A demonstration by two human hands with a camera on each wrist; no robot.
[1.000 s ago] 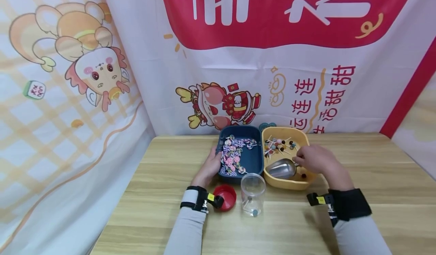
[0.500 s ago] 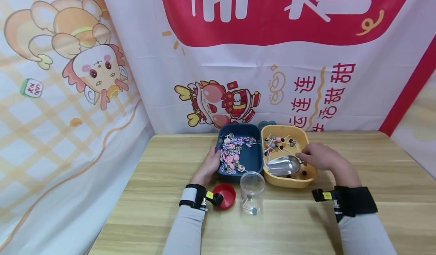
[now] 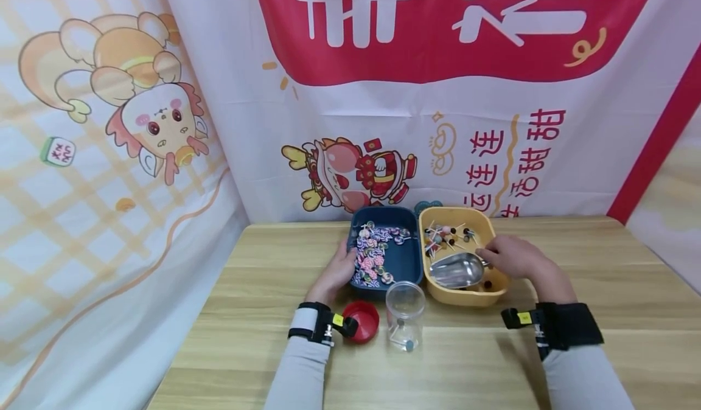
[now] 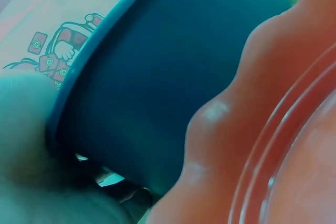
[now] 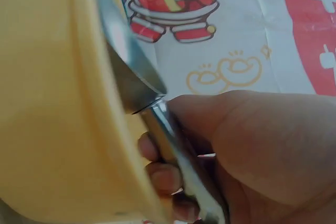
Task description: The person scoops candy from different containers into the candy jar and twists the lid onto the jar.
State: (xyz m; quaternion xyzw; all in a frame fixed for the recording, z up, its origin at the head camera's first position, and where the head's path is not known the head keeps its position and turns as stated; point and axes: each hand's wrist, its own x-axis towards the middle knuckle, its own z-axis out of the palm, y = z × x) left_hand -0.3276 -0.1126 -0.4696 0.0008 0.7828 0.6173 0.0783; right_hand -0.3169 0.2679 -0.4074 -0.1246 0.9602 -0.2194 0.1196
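A metal scoop (image 3: pixel 457 271) lies inside the yellow bin (image 3: pixel 465 299), its bowl low among lollipops (image 3: pixel 442 237) with round heads. My right hand (image 3: pixel 512 257) grips the scoop's handle (image 5: pixel 184 163), fingers wrapped around it, over the bin's right edge. At the left side of the dark blue bin (image 3: pixel 404 265), my left hand (image 3: pixel 339 269) holds its wall, with the thumb near the rim in the left wrist view. Striped, swirled lollipops (image 3: pixel 372 255) fill mostly the left part of that bin. What the scoop's bowl contains is too small to tell.
A clear jar (image 3: pixel 405 312) with a few lollipops at its bottom stands in front of the bins. Beside it, under the left wrist, lies a red lid (image 3: pixel 361 323). A printed cloth (image 3: pixel 350 112) hangs behind the wooden table (image 3: pixel 465 361).
The right hand has shifted slightly to the right with the scoop, whose bowl has tilted a little inside the yellow bin. The left hand keeps its place on the blue bin.
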